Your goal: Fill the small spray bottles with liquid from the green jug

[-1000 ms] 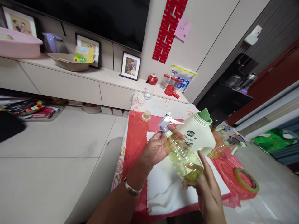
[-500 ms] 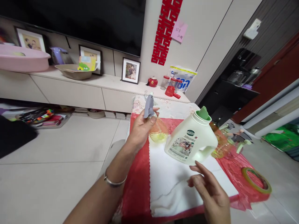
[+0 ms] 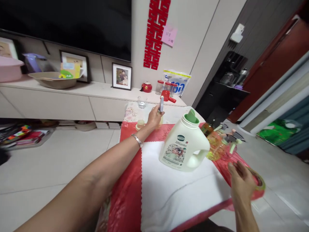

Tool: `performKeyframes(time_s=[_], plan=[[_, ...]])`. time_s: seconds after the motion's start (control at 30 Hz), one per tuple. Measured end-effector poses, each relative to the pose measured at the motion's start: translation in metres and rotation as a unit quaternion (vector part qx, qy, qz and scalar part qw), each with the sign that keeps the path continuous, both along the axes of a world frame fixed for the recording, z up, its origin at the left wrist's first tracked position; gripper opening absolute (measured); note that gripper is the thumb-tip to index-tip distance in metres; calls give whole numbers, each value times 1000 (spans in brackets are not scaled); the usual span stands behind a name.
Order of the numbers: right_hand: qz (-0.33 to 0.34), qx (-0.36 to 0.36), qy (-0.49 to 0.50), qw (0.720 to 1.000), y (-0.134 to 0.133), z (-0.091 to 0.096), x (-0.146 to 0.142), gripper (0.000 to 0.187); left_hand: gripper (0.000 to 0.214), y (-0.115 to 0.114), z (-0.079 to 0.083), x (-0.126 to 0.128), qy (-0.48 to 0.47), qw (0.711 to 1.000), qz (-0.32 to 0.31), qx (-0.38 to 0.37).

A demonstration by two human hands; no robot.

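My left hand is stretched to the far part of the table, closed around the neck of a spray bottle. The bottle's grey trigger head sticks up above the fingers; most of its body is hidden behind my hand. My right hand hovers over the right edge, fingers loosely curled and apart with nothing visible in them, in front of a tape roll. Between the hands a pale green detergent jug stands upright, uncapped, its green pouring spout showing. A pale cap sits beside my left wrist.
Several spray bottles with yellow liquid stand right of the jug. A white cloth lies over the red table cover. A glass cup is at the table's far end, near the TV cabinet.
My left hand has carried the spray bottle forward to the far part of the table. My right hand has moved right, from before the jug to the tape roll. The view has turned right.
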State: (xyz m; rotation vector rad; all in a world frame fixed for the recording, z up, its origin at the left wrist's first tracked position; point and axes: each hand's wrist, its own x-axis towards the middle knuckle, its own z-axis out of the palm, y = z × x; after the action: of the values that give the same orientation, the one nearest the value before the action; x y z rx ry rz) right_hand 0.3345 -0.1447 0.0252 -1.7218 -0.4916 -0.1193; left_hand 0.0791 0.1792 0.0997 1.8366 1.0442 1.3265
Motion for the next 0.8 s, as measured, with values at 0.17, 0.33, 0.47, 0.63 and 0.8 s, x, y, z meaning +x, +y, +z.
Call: performKeyframes(time_s=[0.17, 0.33, 0.47, 0.63, 0.8], plan=[[11, -65, -13, 998, 16, -11, 29, 112, 15, 18, -20, 8, 43, 997, 44, -46], [59, -105, -32, 992, 33, -18, 48, 117, 34, 24, -34, 6, 77, 992, 81, -65], [65, -136, -26, 988, 46, -18, 53, 101, 66, 22, -39, 5, 94, 989, 102, -55], [69, -158, -29, 985, 57, -16, 47, 89, 85, 17, -44, 7, 100, 988, 112, -23], [61, -156, -15, 986, 67, -17, 38, 88, 89, 7, -45, 7, 119, 986, 113, 8]])
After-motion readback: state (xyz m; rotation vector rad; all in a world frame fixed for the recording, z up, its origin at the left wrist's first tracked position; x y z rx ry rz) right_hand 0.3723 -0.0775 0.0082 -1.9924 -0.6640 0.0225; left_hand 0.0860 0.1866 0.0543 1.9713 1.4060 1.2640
